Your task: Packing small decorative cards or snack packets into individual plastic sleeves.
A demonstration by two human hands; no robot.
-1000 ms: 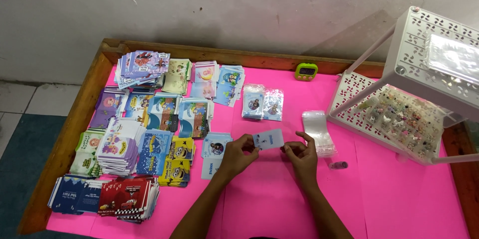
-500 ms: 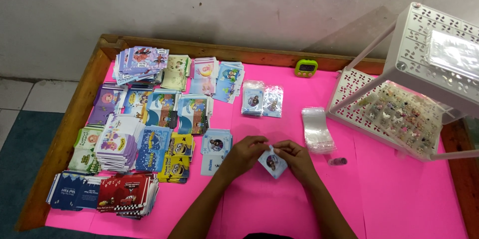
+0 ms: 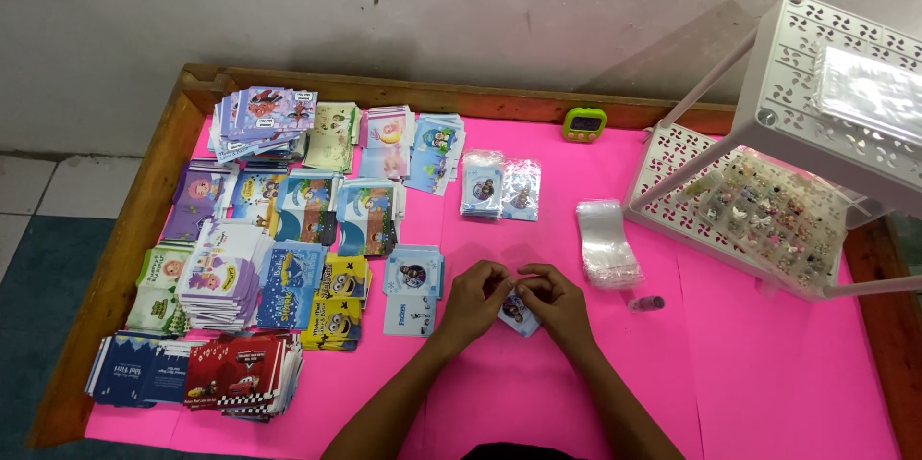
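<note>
Low in the centre of the frame, both hands meet over the pink table sheet [image 3: 768, 393], a smooth matte paper-like cover inside a worn wooden table frame [image 3: 134, 230]. The left hand [image 3: 473, 299] is curled, fingertips pinched on the upper edge of a small printed card [image 3: 518, 311], a flat pale-blue rectangle with a dark round picture. The right hand [image 3: 557, 304] is curled just as tightly, fingers pressed to the same card from the other side, knuckles up. The card sits between the two hands, mostly hidden by them, its lower corner peeking out just above the pink sheet.

Just left of the left hand lies a short pile of matching blue cards [image 3: 413, 285], square-cornered and glossy. Further left, many stacks of colourful printed cards [image 3: 269, 258] fill the left half of the table in rough rows, some fanned, some neat. Above the hands sit two small sleeved cards [image 3: 499, 186], shiny with plastic. To the right of the hands, a limp stack of clear plastic sleeves [image 3: 605, 241] catches the light, and a tiny pink-capped tube [image 3: 646, 303] lies near it. At the upper right stands a white perforated plastic rack [image 3: 816, 133], its lower shelf scattered with small trinkets. A green rounded timer [image 3: 584, 123] rests by the far wooden edge.
</note>
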